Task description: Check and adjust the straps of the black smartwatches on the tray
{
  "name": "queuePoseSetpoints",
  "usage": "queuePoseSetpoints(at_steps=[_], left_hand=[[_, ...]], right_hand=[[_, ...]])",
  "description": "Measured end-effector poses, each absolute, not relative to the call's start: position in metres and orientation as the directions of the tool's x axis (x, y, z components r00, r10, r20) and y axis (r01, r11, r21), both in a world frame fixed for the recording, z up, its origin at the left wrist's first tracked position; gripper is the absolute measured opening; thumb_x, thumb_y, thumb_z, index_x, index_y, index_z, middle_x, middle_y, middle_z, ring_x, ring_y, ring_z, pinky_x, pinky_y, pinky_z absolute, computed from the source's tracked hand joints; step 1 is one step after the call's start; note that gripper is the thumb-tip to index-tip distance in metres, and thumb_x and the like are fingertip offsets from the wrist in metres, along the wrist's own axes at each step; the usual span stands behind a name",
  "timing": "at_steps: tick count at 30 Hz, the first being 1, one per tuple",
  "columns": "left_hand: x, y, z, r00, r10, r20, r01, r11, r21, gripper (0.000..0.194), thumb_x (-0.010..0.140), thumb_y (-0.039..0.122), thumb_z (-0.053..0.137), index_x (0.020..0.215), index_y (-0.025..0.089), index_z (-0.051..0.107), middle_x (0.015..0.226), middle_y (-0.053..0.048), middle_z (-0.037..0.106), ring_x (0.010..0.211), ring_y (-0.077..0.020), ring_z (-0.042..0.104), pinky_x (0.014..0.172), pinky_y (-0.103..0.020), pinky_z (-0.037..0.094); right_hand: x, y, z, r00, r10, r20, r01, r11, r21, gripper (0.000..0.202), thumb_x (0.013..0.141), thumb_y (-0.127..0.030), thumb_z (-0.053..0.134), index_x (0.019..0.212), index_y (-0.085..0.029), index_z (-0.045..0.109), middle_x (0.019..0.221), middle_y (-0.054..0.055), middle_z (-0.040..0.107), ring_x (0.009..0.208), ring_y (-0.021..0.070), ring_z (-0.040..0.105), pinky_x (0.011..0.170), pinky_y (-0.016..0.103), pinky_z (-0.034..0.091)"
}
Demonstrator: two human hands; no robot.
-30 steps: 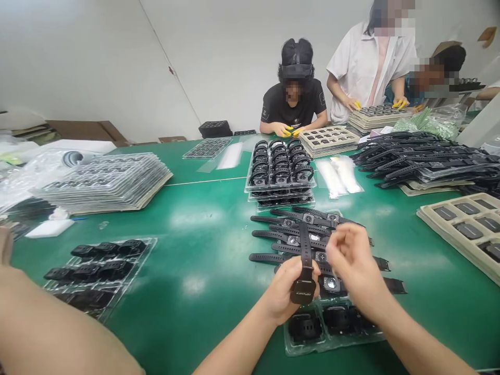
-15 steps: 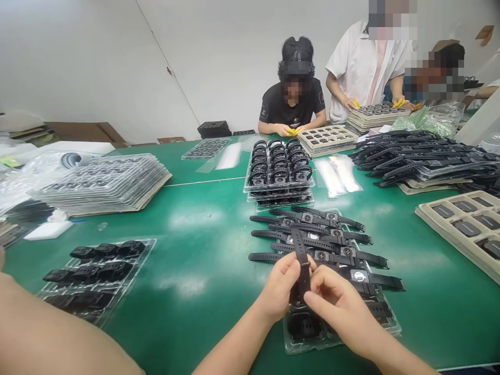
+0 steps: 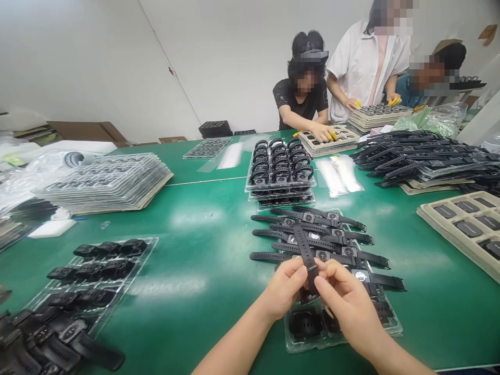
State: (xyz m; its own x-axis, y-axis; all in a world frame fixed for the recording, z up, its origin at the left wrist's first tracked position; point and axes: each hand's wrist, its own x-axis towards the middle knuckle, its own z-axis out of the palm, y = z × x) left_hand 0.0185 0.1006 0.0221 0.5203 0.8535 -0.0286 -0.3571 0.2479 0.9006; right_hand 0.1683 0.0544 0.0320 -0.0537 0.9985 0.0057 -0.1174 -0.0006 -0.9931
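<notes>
head view showed both bare hands meeting low in the middle of the frame over a green table (image 3: 203, 219). the left hand (image 3: 287, 285) and the right hand (image 3: 346, 299) each pinched the same black watch (image 3: 307, 258), thumb and forefinger of each clenched on its strap near the body. the watch stood nearly upright, tilted a little to the left, with one matte black strap rising above the fingers; its lower part was hidden between the hands, so the face could not be made out.

just beneath the hands lay a clear plastic tray (image 3: 392, 325) with dark watch bodies in its pockets. behind the held watch, a row of flat watches (image 3: 332, 245) lay strap-out across the table, small round backs showing. farther off stood a stack of trays (image 3: 279, 172) filled with buckled watches. to the left sat another clear tray (image 3: 150, 245) of black pieces, and a loose heap of watches (image 3: 50, 338) filled the near left corner. across the table, a person in a black shirt (image 3: 300, 99) reached a hand onto a beige tray (image 3: 344, 138).
</notes>
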Motion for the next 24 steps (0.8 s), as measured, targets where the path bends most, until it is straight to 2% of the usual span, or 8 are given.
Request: queuePoseSetpoints(at_steps=[5, 10, 17, 24], left_hand=[[0.0196, 0.0989, 0.0159, 0.497, 0.865, -0.064, -0.383, 0.285, 0.879, 0.053, 0.084, 0.065, 0.069, 0.094, 0.013, 0.077, 0.077, -0.003, 0.054, 0.07, -0.0147, 0.041, 0.066, -0.026, 0.036], [0.0191, 0.0997, 0.0154, 0.515, 0.856, -0.034, -0.373, 0.26, 0.891, 0.054, 0.083, 0.066, 0.07, 0.096, 0.013, 0.076, 0.079, -0.004, 0.053, 0.073, -0.0159, 0.043, 0.069, -0.027, 0.038], [0.0172, 0.1016, 0.0155, 0.528, 0.849, 0.0, -0.369, 0.23, 0.901, 0.056, 0.083, 0.067, 0.069, 0.095, 0.013, 0.074, 0.073, -0.001, 0.047, 0.072, -0.0154, 0.044, 0.068, -0.027, 0.039], [0.0186, 0.101, 0.0202, 0.557, 0.83, 0.03, -0.427, 0.256, 0.867, 0.051, 0.087, 0.063, 0.067, 0.098, 0.014, 0.074, 0.084, -0.004, 0.055, 0.075, -0.0159, 0.05, 0.068, -0.026, 0.043]], right_hand=[[0.169, 0.0548, 0.0341, -0.051, 0.999, 0.011, -0.077, 0.007, -0.997, 0.034, 0.094, -0.049, 0.065, 0.074, -0.023, 0.058, 0.083, 0.001, 0.051, 0.081, 0.0197, 0.054, 0.071, 0.029, 0.047], [0.1675, 0.0528, 0.0334, -0.036, 0.999, 0.008, -0.08, 0.005, -0.997, 0.031, 0.094, -0.049, 0.065, 0.078, -0.023, 0.059, 0.086, 0.002, 0.053, 0.085, 0.0213, 0.055, 0.073, 0.031, 0.048], [0.1636, 0.0526, 0.0346, -0.006, 0.999, -0.035, -0.152, -0.036, -0.988, 0.034, 0.091, -0.054, 0.068, 0.079, -0.023, 0.06, 0.084, 0.001, 0.054, 0.075, 0.0184, 0.05, 0.067, 0.029, 0.045], [0.1611, 0.0531, 0.0315, -0.013, 1.0, -0.014, -0.176, -0.016, -0.984, 0.034, 0.091, -0.051, 0.069, 0.076, -0.022, 0.059, 0.078, -0.001, 0.05, 0.066, 0.0149, 0.046, 0.06, 0.027, 0.041]])
